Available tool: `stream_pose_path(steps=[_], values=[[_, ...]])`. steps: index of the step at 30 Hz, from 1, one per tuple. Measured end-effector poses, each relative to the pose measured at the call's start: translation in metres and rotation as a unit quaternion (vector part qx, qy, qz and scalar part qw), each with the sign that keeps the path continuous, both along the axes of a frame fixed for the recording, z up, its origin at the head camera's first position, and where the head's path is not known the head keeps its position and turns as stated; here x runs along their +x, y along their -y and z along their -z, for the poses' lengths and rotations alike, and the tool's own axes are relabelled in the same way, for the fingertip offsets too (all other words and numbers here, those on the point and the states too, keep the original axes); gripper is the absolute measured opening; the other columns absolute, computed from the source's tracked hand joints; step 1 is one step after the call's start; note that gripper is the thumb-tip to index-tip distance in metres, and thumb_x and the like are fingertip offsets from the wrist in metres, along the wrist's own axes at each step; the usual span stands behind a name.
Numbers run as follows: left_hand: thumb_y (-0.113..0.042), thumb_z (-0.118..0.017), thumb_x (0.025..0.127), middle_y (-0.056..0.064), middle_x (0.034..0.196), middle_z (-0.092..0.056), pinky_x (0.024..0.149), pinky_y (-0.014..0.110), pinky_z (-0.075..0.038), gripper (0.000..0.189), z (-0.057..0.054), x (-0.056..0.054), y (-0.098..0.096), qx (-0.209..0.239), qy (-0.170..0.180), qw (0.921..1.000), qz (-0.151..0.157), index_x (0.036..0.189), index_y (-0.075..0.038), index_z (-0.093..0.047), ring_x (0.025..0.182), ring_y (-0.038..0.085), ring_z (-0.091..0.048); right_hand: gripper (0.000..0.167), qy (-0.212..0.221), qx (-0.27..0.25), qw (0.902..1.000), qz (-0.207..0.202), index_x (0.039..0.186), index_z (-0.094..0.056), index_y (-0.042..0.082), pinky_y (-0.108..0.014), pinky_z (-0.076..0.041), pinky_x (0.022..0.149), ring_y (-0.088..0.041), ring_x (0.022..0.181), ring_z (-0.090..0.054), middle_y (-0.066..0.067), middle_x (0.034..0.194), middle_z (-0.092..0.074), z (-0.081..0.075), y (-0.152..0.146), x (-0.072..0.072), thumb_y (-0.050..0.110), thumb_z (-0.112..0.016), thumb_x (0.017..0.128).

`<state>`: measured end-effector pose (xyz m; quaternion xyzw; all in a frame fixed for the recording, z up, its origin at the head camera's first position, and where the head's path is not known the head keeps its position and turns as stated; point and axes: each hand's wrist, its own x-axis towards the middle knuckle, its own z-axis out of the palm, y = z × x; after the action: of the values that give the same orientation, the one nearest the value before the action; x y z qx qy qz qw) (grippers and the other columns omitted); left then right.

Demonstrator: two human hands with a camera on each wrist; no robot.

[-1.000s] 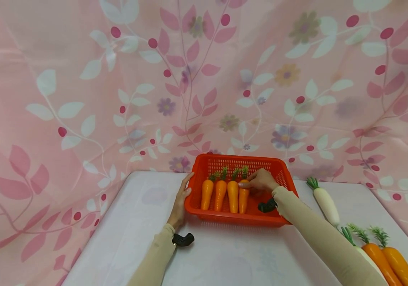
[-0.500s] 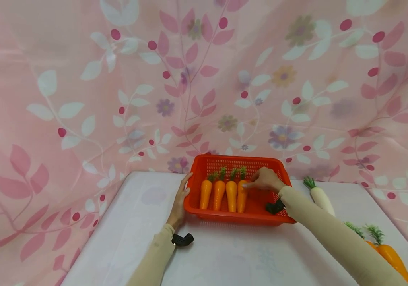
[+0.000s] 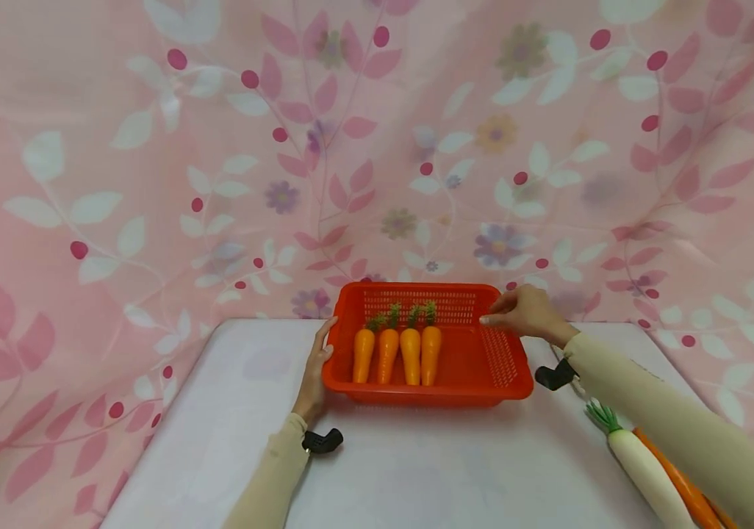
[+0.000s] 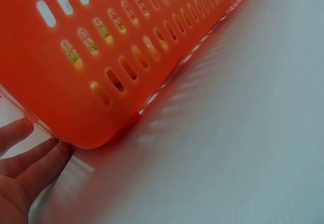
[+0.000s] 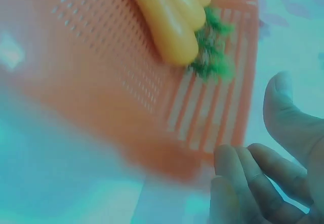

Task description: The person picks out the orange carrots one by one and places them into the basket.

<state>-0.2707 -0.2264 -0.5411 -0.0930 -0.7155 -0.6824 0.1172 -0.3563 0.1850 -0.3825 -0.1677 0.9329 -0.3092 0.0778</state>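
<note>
Several orange carrots [image 3: 387,356] with green tops lie side by side in the left half of a red plastic basket [image 3: 417,394]. My left hand [image 3: 314,371] rests against the basket's left side. In the left wrist view, the fingers [image 4: 45,165] touch the outside of its corner. Above the basket's right rim is my right hand [image 3: 525,314], holding nothing. The right wrist view shows its thumb [image 5: 281,102] apart from the fingers, with the carrots [image 5: 174,36] inside the basket beyond.
A white radish [image 3: 648,470] with a green top lies on the white table [image 3: 417,470] at the right front. Beside it, partly under my right forearm, is another orange carrot [image 3: 681,485]. A pink floral cloth [image 3: 383,147] hangs behind the table.
My right hand has let go of the rightmost carrot in the basket and moved right, to above the basket's right rim. My left hand stays at the basket's left side.
</note>
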Motion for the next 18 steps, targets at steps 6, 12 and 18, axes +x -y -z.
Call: stream_pose_path(steps=[6,12,18], values=[[-0.033,-0.032,0.111,-0.005,0.176,-0.023,0.126,0.063,-0.031,0.056,0.0,0.001,0.006,0.003,-0.001,1.0,-0.001,0.167,-0.033,-0.03,0.159,0.034,-0.032,0.048,0.011,0.013,0.9998,-0.009,0.122,-0.075,-0.005,-0.038,-0.066,0.067,-0.02,0.079,-0.073,-0.015,0.1,-0.08,-0.011,-0.042,0.011,0.034,-0.08,0.095],[-0.029,-0.031,0.111,-0.008,0.174,-0.025,0.127,0.061,-0.03,0.055,-0.002,0.003,0.013,0.003,-0.008,0.9999,-0.014,0.166,-0.036,-0.032,0.159,0.031,-0.032,0.045,0.041,0.069,0.9964,-0.028,0.119,-0.074,-0.008,-0.04,-0.066,0.064,-0.026,0.08,-0.075,-0.014,0.096,-0.08,-0.008,-0.082,0.02,0.029,-0.081,0.094],[-0.03,-0.031,0.111,-0.007,0.175,-0.023,0.126,0.062,-0.03,0.055,-0.003,0.003,0.014,-0.002,-0.008,0.9999,-0.013,0.166,-0.036,-0.03,0.16,0.032,-0.029,0.05,0.068,0.135,0.9881,-0.027,0.121,-0.071,-0.011,-0.041,-0.065,0.062,-0.023,0.079,-0.072,-0.024,0.105,-0.078,-0.005,-0.121,0.035,0.029,-0.081,0.093]])
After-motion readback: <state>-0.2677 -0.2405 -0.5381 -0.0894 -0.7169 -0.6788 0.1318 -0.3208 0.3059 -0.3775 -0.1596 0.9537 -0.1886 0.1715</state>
